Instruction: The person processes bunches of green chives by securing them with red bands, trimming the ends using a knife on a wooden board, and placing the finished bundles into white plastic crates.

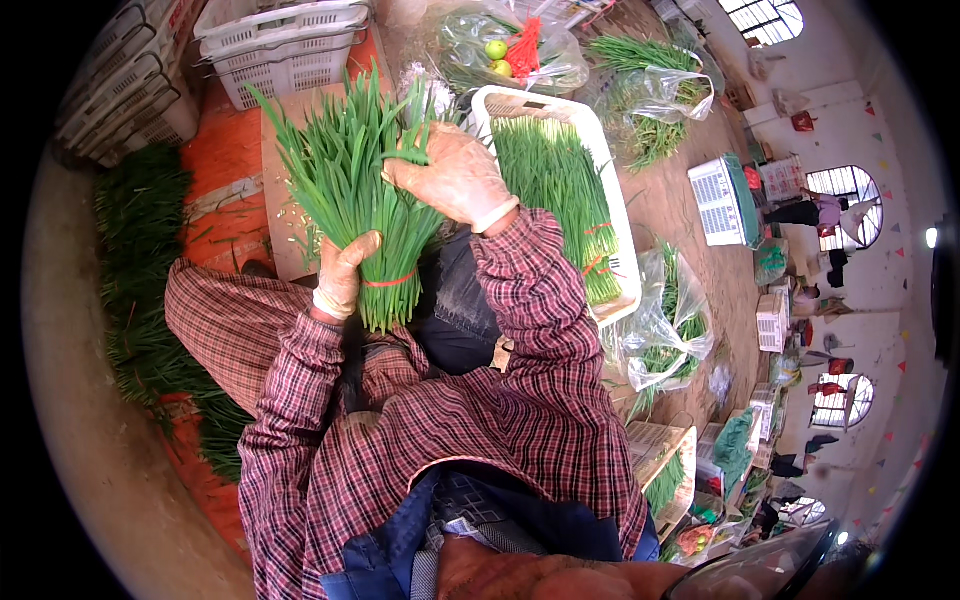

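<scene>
Beside the white crate (620, 235), a chive bundle (350, 190) — left hand (342, 272) clenched around its banded base, right hand (452, 175) curled over its blades.

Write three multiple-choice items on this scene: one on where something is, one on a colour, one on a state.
1. Where does the white crate of green stalks lie?
A. To the person's right of the held bundle
B. Under the stacked crates
C. On the person's lap

2. What colour is the band around the held bundle of chives?
A. Blue
B. Red
C. White

3. How is the bundle held?
A. Lying loose on the floor
B. Left hand gripping near the tied base, right hand on the leaves higher up
C. Inside a plastic bag

Answers: 1 A, the crate sits just right of the bundle. 2 B, a thin red band circles the base. 3 B, both gloved hands are on the upright bundle.
</scene>
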`<state>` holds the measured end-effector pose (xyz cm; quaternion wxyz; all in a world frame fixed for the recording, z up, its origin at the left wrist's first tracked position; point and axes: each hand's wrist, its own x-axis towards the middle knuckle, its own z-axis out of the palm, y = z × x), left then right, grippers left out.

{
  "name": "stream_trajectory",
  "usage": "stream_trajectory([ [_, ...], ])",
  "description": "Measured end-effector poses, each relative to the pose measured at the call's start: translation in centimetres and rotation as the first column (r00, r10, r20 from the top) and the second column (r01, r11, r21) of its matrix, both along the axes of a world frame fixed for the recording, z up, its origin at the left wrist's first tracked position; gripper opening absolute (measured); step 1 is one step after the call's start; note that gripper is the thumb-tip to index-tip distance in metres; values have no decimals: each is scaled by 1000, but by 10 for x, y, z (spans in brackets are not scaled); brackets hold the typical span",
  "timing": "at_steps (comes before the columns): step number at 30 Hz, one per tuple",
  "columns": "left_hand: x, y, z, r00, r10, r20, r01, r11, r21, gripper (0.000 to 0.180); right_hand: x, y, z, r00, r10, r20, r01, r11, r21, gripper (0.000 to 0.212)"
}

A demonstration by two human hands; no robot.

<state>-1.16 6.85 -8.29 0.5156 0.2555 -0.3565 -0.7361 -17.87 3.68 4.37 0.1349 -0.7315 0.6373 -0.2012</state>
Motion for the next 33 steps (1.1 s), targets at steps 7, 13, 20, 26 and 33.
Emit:
stream_trajectory([
  [7,0,2,1,1000,9,-3,-9,1000,17,50,12,5,7,992,-121,-39,122,992,24,36],
  [13,-1,3,1,1000,18,-7,-18,1000,23,49,8,7,0,995,-101,-10,101,995,7,42],
  [20,0,3,-3,999,42,-12,-41,998,40,46,2,6,-12,990,-142,19,142,990,17,44],
  [26,1,2,-6,998,61,-16,-60,998,26,44,2,8,-14,987,-128,95,128,992,0,42],
  [33,2,2,-6,997,75,-17,-74,997,13,44,4,8,-12,977,-89,195,85,996,31,36],
])
